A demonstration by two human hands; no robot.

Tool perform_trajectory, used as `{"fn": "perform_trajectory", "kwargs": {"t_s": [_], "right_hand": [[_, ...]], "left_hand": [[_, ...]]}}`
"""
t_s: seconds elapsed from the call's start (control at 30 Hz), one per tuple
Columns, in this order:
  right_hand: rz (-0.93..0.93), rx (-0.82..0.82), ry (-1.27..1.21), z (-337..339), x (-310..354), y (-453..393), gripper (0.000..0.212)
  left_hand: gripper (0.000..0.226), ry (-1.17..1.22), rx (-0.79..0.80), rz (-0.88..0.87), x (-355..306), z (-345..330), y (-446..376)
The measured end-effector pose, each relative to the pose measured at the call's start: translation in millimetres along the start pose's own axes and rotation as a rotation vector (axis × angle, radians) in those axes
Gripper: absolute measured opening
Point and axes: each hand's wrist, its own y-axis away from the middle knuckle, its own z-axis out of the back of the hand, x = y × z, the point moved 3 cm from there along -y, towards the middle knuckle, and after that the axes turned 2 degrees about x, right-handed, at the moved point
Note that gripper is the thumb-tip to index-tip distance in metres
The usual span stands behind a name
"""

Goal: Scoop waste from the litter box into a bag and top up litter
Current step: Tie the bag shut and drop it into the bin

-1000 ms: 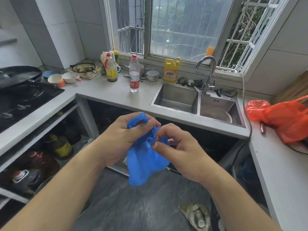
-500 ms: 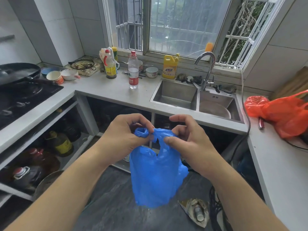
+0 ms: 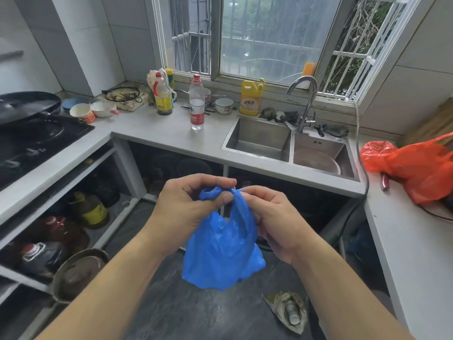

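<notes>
Head view: crumpled blue bag (image 3: 220, 251), hanging.

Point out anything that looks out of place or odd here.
A crumpled wrapper holding a small bottle lies on the floor. On the counter, a knife sticks out from under the orange bag.

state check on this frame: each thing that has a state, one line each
Blue plastic bag: hanging, mouth bunched, not open.
Left hand: pinches bag top.
Right hand: grips bag top.
Clear water bottle with red cap: upright, capped.
Yellow detergent jug: upright.
Chrome tap: no water running.
Orange plastic bag: slumped on counter.
Window: sash shut.
</notes>
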Motion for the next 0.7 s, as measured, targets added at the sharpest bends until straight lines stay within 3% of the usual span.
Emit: {"fn": "perform_trajectory", "kwargs": {"t_s": [0.13,0.37,0.7], "right_hand": [[0.011,-0.083,0.084,2.2,-7.8,-6.1,0.021],[-0.077,-0.335,0.432,27.5,-51.0,-17.2,0.029],[-0.133,-0.505,0.687,50.4,-117.4,-36.8,0.034]], "left_hand": [[0.023,0.033,-0.038,0.105,21.8,7.9,6.9],[0.035,0.221,-0.344,0.236,80.0,29.9,28.7],[0.019,0.281,-0.670,0.513,155.4,72.4,64.6]]}}
